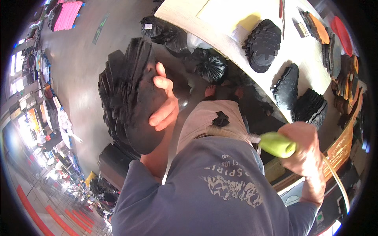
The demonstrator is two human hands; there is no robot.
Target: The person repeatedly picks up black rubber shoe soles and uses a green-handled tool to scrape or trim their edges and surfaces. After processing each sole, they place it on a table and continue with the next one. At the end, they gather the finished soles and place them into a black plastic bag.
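Note:
My left hand point(165, 104) grips a thick stack of black shoe soles point(145, 114), held upright at the left of my lap, its fingers curled over the edge. The soles have jagged, treaded rims, and the outermost shows a smooth dark face. My right hand point(303, 145) is closed around the yellow-green handle point(277, 144) of a tool at the right of my waist. A pale shank runs left from that handle; its far end is blurred, so I cannot tell the tool's kind. On my lap lies a small crumpled black piece point(221, 119).
A pale table point(236, 17) at the upper right bears black treaded soles point(264, 45), a yellow sheet point(249, 25) and more soles point(285, 86) near its edge. Stacked soles point(346, 86) stand far right. Black plastic bags point(210, 65) lie on the floor below the table.

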